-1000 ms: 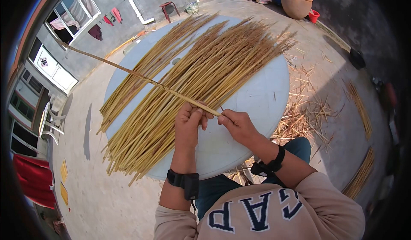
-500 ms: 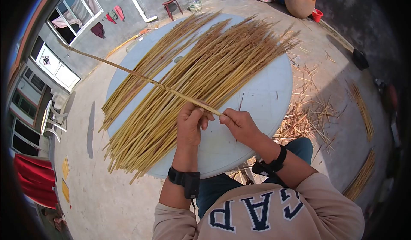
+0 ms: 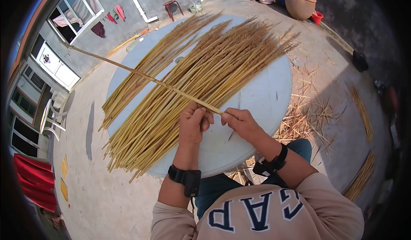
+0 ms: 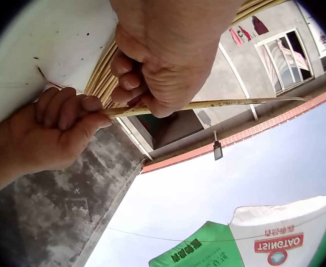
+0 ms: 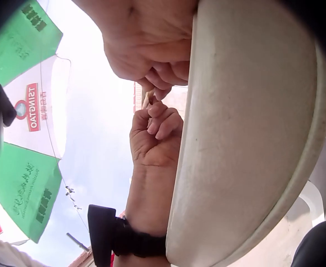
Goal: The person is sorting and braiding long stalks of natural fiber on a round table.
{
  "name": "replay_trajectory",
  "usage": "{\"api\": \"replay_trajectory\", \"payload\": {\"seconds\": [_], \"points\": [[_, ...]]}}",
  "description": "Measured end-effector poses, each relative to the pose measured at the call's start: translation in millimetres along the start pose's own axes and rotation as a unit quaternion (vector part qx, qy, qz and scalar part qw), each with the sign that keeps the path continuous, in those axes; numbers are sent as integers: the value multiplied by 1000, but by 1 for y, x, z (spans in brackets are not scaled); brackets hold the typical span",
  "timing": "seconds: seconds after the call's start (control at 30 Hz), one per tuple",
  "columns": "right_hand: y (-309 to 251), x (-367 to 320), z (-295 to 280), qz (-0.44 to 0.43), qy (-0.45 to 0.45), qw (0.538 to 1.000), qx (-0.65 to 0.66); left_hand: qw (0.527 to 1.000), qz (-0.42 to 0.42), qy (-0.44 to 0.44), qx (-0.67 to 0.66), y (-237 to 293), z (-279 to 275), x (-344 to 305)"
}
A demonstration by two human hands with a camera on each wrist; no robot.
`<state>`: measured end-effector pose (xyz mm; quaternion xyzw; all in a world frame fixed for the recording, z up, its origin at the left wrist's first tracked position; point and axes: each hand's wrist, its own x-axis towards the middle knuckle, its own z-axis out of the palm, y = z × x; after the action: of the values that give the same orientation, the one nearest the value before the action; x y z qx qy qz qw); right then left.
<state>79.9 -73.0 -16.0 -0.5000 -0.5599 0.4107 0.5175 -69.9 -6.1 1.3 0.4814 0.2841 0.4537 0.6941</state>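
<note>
A long, pale straw stalk slants from my hands over the table to the upper left, its thin far end past the table's edge. My left hand pinches it a little way from its thick end. At that end the fingertips of my right hand grip it, close to the left hand. In the left wrist view the stalk runs out from under the left thumb. Beneath lie a wide layer of stalks with reddish-brown seed heads and a narrower bunch beyond.
The round white table carries the stalks. Scraps of straw litter the ground on the right, beside two small stalk bundles. A large clay pot and a red stool stand behind. A white plastic chair is at left.
Both hands keep their grip on the stalk and have shifted very slightly right. A thin dark sliver near the right hand has come away; a dark sliver now shows just below that hand.
</note>
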Motion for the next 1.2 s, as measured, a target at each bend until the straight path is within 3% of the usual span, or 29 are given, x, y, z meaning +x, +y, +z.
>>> {"api": "replay_trajectory", "payload": {"seconds": [0.23,0.4,0.57,0.63,0.7,0.73,0.77,0.8,0.87,0.9,0.93,0.97,1.0,1.07,1.13,1.2], "points": [[-4,1,-6,139,-55,962,230,1000,-14,-10,15,-1,5,0],[-4,1,0,87,65,975,194,992,20,-17,125,-5,9,-3],[-2,2,-1,43,127,969,209,990,81,-8,116,-2,11,-8],[3,4,-11,15,191,929,316,993,88,-6,83,2,4,-10],[2,4,-14,28,182,924,334,986,38,-132,95,8,-1,-12],[1,4,-13,42,166,919,354,985,38,-135,96,8,0,-12],[0,4,-14,41,165,920,354,946,-44,-299,120,8,2,-13],[0,4,-12,47,139,931,335,873,-124,-451,139,9,2,-13],[0,4,-9,57,107,941,317,883,-139,-415,172,9,5,-12],[0,2,-7,47,81,951,294,947,-66,-267,168,5,7,-10],[0,2,-6,35,54,960,271,981,10,-111,160,3,7,-6],[2,2,-5,37,48,960,272,986,49,-64,145,4,3,-2],[4,1,-4,28,21,976,215,986,51,-56,146,2,2,-1],[4,3,3,17,-15,987,156,988,135,-42,62,-2,4,1],[0,2,10,-68,22,997,-5,990,118,-63,43,1,7,-1],[-8,-1,12,-58,14,998,-36,989,121,-83,20,-4,5,1]]}}
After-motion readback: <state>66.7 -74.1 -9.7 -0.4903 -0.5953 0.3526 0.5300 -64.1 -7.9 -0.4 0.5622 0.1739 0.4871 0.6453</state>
